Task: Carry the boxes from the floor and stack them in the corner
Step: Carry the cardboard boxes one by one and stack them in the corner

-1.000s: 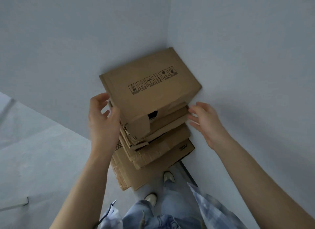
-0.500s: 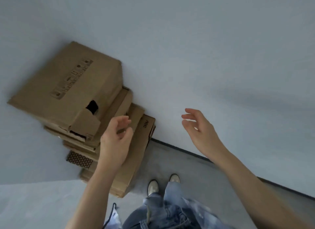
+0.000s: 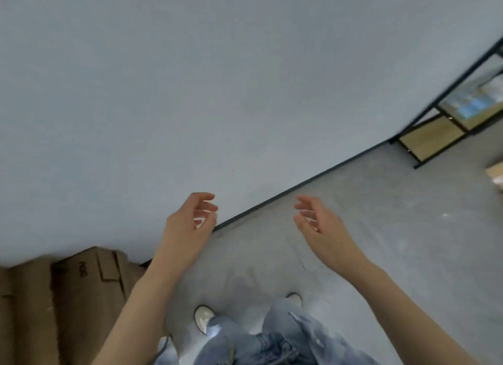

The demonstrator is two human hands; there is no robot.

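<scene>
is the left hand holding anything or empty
Empty: the left hand hangs in the air with loosely curled fingers, apart from the stacked boxes.

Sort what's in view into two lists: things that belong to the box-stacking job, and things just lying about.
Part of the job:
- stacked cardboard boxes at lower left
- cardboard box at the right edge, partly cut off
- left hand, empty
- right hand, empty

Just lying about:
- black-framed shelf unit at upper right
- items on its shelf, too blurred to identify
</scene>
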